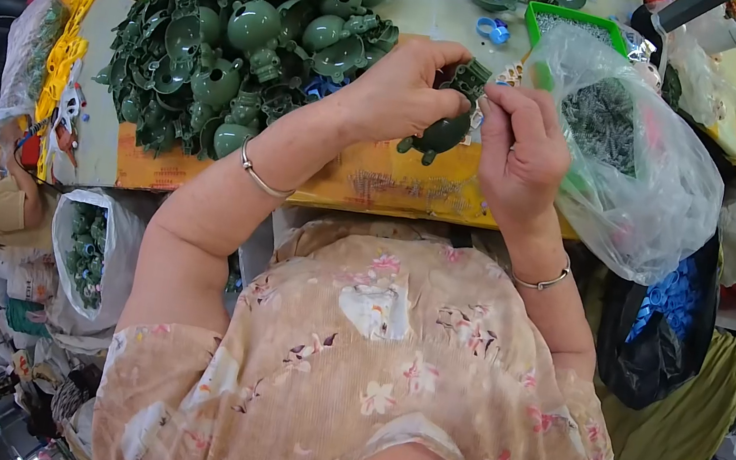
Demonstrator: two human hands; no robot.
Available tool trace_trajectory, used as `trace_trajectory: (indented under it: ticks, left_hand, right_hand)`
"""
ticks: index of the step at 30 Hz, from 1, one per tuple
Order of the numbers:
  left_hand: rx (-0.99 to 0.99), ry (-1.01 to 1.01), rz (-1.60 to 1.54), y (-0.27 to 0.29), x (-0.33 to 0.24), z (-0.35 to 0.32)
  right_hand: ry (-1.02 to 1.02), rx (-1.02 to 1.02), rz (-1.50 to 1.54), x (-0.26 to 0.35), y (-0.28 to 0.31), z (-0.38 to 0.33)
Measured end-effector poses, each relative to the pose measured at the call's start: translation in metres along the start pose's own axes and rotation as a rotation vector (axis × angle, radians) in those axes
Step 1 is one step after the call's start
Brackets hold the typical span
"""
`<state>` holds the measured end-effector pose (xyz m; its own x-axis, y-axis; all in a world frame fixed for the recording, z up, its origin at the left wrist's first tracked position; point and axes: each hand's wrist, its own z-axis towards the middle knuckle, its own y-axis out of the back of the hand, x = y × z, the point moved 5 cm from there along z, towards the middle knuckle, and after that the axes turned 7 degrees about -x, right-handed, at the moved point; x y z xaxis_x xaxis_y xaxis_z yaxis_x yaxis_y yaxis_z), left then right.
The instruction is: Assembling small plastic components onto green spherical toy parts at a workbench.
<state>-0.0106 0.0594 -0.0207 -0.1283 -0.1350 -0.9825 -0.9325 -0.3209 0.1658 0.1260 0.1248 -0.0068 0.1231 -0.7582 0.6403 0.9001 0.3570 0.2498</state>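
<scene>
In my left hand (400, 91) is a dark green plastic toy part (445, 136), rounded below with small knobs and narrower at its top. My left fingers are closed around it, above the front of the table. My right hand (525, 149) is closed in a pinch right against the part's upper end. Whatever sits between those right fingertips is too small or hidden to name. To the left of my hands rises a large heap of glossy green plastic parts (256, 24), some round and hollow, others like half shells.
An orange-yellow sheet (348, 174) covers the table's front edge. On the right are a clear plastic bag (671, 201) with small dark pieces, a bright green tray (602, 28) and blue rings (493, 29). A black bag (655, 362) of blue pieces hangs below; a person (1, 206) is far left.
</scene>
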Motion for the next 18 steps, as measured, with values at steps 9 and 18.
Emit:
trace_trajectory:
  ticks: [9, 18]
  left_hand:
    - [0.016, -0.060, 0.060, -0.009, 0.004, -0.005]
    - [-0.129, -0.303, 0.488, -0.015, 0.006, -0.009]
  right_hand:
    - [0.155, 0.031, -0.133, 0.001, -0.007, -0.012]
    - [0.153, 0.064, -0.195, 0.001, -0.012, -0.019]
